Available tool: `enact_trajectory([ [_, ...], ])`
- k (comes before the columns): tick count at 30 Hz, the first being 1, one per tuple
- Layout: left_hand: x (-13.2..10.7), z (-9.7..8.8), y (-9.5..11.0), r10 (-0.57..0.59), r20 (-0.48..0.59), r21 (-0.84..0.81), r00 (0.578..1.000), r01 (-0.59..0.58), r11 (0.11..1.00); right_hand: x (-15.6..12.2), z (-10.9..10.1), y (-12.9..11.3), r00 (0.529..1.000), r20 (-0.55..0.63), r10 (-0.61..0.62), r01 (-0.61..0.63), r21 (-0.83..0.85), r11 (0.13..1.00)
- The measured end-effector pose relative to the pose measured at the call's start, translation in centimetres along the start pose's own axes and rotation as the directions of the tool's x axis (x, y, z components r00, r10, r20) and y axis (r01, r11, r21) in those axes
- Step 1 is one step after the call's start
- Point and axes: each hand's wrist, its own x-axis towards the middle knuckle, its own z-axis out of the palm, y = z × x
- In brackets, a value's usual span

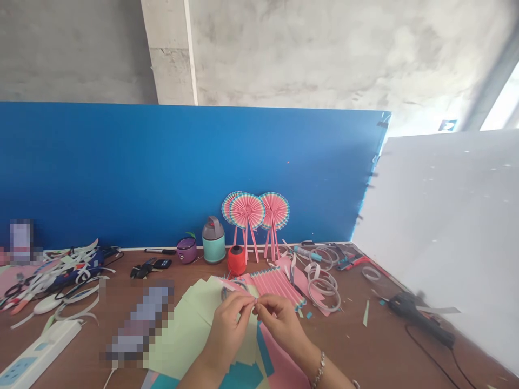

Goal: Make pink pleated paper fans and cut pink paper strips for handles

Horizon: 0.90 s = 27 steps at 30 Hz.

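My left hand (231,320) and my right hand (279,320) meet fingertip to fingertip above the sheets of paper. Both are pinched closed on something tiny, perhaps a bit of pink paper; my fingers hide most of it. Under my wrists lie pale green paper sheets (178,337), with teal paper (243,376) and pink paper (287,363) beside them. Just beyond my fingertips are a roll of clear tape (227,292) and a pleated pink paper strip (275,286) with striped edges. Three round pink paper fans (247,212) stand against the blue partition (121,173).
Behind the hands stand a red round container (237,261), a teal flask (213,244) and a purple pot (186,250). Tape rolls (324,289) lie to the right, with a black glue gun (419,319) and its cord farther over. A power strip (38,354) and paper scraps (60,275) occupy the left.
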Motion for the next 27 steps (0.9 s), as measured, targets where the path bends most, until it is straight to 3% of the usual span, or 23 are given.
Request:
enact_trajectory([
  [7, -0.03, 0.2, -0.34, -0.032, 0.024, -0.006, 0.999, 0.032, 0.999, 0.03, 0.12, 0.29, 1.0, -0.002, 0.028, -0.028, 0.027, 0.999],
  [18, -0.58, 0.65, -0.99, -0.036, -0.051, 0.025, 0.998, 0.038, 0.999, 0.13, 0.28, 0.6, 0.997, -0.022, 0.081, -0.079, 0.046, 0.996],
  [27, -0.48, 0.55, -0.95, 0.118, -0.04, 0.254, 0.992, -0.105, 0.962, -0.12, 0.56, 0.77, 0.998, -0.068, -0.017, 0.003, -0.199, 0.98],
])
